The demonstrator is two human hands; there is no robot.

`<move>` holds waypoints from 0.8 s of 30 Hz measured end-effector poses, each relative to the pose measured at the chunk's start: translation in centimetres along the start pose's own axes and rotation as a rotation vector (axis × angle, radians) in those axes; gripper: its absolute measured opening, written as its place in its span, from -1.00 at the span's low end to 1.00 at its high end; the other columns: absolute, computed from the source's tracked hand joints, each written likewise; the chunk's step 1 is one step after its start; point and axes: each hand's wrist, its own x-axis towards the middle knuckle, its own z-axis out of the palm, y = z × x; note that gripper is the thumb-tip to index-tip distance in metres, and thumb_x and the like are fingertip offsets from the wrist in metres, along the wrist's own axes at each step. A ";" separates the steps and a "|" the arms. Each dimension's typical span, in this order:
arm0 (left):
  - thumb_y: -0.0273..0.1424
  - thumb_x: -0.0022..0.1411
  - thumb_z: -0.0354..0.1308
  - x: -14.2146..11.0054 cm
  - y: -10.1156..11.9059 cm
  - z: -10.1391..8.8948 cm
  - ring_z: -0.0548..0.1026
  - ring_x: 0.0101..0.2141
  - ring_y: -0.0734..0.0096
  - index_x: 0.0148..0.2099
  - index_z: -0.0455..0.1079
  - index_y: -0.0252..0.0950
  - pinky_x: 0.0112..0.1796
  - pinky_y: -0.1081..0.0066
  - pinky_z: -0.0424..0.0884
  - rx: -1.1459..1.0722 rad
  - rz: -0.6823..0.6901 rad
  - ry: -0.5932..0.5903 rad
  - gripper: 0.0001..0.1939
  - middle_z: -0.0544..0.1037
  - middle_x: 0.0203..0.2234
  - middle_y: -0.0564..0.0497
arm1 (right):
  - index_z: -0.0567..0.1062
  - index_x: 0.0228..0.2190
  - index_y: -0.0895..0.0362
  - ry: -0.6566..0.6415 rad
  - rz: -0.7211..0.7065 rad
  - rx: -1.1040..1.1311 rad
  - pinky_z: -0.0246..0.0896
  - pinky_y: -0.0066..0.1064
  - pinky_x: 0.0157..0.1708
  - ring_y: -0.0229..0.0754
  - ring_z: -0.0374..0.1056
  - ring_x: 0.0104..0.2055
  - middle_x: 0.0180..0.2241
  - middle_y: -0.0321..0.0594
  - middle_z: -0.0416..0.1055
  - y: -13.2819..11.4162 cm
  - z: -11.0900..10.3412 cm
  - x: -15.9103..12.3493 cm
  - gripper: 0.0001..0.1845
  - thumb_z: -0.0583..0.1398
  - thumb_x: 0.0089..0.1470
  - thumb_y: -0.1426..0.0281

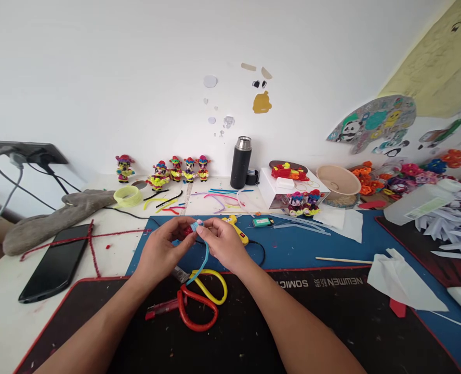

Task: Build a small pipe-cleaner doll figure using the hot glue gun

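Observation:
Both hands meet above the mat's back edge. My left hand (pixel 160 250) is closed, its fingertips pinching a small piece of red fuzzy craft work (pixel 188 230). With thumb and fingers pressed together, my right hand (pixel 226 246) grips a light blue pipe cleaner (pixel 206 257) against that piece. The blue strand's free length curves down towards the scissors. Fingers hide much of the held piece. Just below lie scissors (pixel 199 306) with one red and one yellow handle, beside a red-ended utility knife (pixel 163 308). A yellow glue gun (pixel 238 228) rests behind my right hand.
Red pipe cleaners cross a black phone (pixel 58 267) at left. Several small figures (pixel 175 169) stand along the wall, with a black thermos (pixel 241 163) and a white box (pixel 292 189). A thin stick (pixel 343 260) and crumpled tissue (pixel 404 280) lie at right.

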 end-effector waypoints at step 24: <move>0.02 0.12 0.40 0.8 -1.0 0.0 0.61 -0.42 0.23 -0.06 0.50 -0.26 -0.38 0.33 0.53 -0.250 -0.211 0.025 -0.49 0.64 -0.43 0.02 | 0.52 -0.39 0.12 -0.007 0.023 -0.070 -0.06 -0.46 -0.62 -0.34 0.08 -0.65 -0.65 -0.45 0.23 -0.8 0.3 -0.5 -0.68 0.29 0.19 0.12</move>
